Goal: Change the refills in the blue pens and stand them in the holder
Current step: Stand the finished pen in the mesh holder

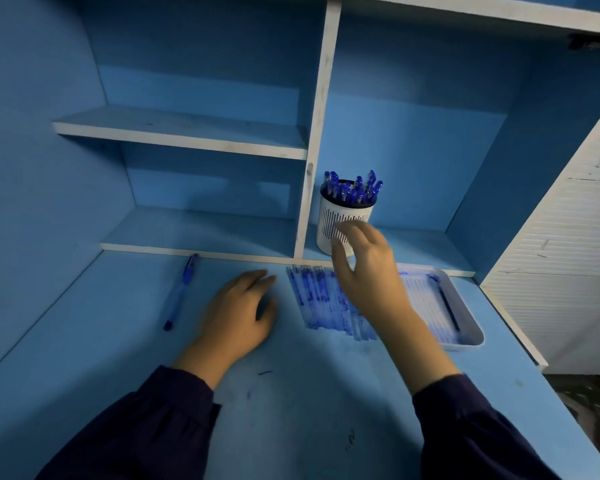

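Blue covers nearly everything: the counter (291, 410), the back wall and the shelf unit, whose board edges are white. Taking the middle of the counter as the clock's centre, the white slotted holder (329, 220) stands upright at about 1 o'clock. It sits on the low shelf (201, 230), just right of the upright divider (313, 150). A bunch of blue pens (352, 190) stands in it, caps up.

One more blue pen (182, 289) lies flat on the counter at 10 o'clock, well apart from the holder, with one end near the shelf edge. A row of clear refills (312, 299) streaked with blue ink lies side by side on the counter at 12 o'clock. A shallow white tray (466, 344) at 2 o'clock holds more refills (426, 303).

The left grip (239, 313), a bare hand in a dark sleeve, rests palm down on the counter between the lone pen and the refill row. Its fingers are loosely bent and hold nothing. The right grip (368, 268) is raised above the refill row, fingers spread and empty. Its fingertips overlap the lower front of the holder, but blur hides whether they touch it.

A white slatted panel (568, 237) closes the side at 3 o'clock.
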`<state>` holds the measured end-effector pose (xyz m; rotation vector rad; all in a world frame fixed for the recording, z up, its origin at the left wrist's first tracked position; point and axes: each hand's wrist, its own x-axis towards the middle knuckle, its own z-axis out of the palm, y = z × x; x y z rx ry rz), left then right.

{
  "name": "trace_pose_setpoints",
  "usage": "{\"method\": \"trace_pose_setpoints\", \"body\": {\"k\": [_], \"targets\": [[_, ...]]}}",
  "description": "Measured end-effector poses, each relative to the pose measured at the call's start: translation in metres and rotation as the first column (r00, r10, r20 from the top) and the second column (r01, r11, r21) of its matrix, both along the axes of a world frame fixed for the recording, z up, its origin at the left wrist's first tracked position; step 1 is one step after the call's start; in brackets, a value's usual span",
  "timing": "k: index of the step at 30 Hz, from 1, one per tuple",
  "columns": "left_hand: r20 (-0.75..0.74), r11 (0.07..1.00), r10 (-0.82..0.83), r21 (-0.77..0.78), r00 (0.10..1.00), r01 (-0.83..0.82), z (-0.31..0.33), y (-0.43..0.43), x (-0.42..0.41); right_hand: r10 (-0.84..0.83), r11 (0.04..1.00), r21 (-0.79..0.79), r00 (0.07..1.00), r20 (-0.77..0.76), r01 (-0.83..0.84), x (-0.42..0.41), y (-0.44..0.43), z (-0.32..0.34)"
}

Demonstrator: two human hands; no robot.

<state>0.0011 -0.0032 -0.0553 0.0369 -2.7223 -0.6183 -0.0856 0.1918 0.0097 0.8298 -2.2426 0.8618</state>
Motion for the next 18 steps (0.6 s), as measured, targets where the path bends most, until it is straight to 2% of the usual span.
{"method": "trace_pose_setpoints", "body": {"k": [4,10,13,18], "targets": [[-0.093,0.996,0.067,-0.045,0.993,-0.072,0.013,-0.017,0.020,0.058,0.992,0.108,0.989,0.134,-0.073,0.024,-0.022,-0.031],[-0.164,0.976,0.213,-0.020,0.963,-0.219,0.014,-0.069,0.050,0.167,0.926,0.283,0.945,0.283,-0.248,0.047,-0.062,-0.051],[-0.115,0.950,0.304,-0.038,0.946,-0.310,0.011,-0.092,0.063,0.192,0.903,0.297,0.909,0.370,-0.311,0.056,-0.085,-0.055],[0.055,0.910,0.410,-0.084,0.910,-0.405,0.000,-0.117,0.076,0.214,0.879,0.294,0.862,0.461,-0.375,0.064,-0.120,-0.057]]}}
